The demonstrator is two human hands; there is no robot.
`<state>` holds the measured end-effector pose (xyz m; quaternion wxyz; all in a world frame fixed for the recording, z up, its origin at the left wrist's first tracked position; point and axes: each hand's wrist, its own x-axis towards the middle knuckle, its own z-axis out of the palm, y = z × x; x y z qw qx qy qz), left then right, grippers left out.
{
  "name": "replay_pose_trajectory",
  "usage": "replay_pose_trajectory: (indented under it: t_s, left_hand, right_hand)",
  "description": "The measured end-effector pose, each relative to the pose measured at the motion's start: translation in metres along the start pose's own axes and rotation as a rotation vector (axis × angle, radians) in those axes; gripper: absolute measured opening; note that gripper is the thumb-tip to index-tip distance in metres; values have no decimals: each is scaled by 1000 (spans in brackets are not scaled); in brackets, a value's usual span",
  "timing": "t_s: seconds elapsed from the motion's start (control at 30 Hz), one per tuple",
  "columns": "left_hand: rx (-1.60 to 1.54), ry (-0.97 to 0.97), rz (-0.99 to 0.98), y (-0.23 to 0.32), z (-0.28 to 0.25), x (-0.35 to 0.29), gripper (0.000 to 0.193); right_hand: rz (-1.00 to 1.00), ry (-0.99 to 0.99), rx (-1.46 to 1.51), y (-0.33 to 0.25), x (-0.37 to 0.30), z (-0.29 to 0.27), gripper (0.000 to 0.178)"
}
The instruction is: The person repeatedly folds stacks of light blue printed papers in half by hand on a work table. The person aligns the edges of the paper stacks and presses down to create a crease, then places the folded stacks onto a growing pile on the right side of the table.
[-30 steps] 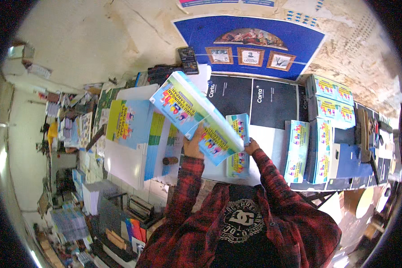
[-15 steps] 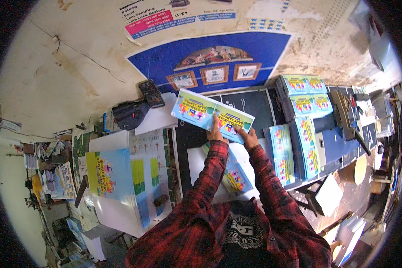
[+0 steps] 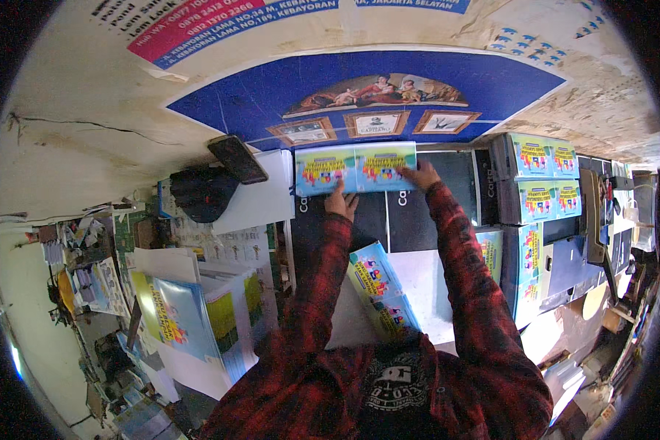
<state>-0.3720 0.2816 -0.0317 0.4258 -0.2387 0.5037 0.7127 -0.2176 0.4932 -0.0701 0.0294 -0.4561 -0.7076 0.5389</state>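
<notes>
A wide two-panel printed booklet [image 3: 323, 165], yellow-green above and light blue below, lies at the back of the table by the wall. At its near edge, my left hand [image 3: 340, 203] touches it with one finger, the other fingers spread apart. My right hand [image 3: 422, 177] grips its right end, a digit on top of the print. Whether it is one booklet or a thin stack, I cannot tell. Between my forearms another two-panel booklet pile [image 3: 383, 290] lies slanted on a white sheet [image 3: 429, 282].
Stacks of the same booklets [image 3: 543, 202] stand at the right, beside a tool with a long dark handle [image 3: 600, 235]. At the left is a tall stack of larger booklets [image 3: 172, 315]. A phone [image 3: 238, 159] and a black bag [image 3: 202, 194] sit at the back left. A blue poster [image 3: 249, 95] covers the wall.
The held booklet has gone from the air in front of me to the back of the table, now lying straight. Both hands reached forward; the left loosened its hold. The view shifted.
</notes>
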Motion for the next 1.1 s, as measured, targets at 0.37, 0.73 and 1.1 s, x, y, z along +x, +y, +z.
replay_pose_trajectory:
  t_s: [0.37,0.73,1.1]
  left_hand:
    - [22,95,-27,45,-26,4,55]
    - [-70,-146,-153,78,-26,19,73]
    - [77,-173,-129,68,-52,1,95]
  right_hand:
    - [-10,239,-244,-36,-13,-11,67]
    - [338,74,1635,-53,-95,35,56]
    - [325,12,1600,-43,-92,18,92]
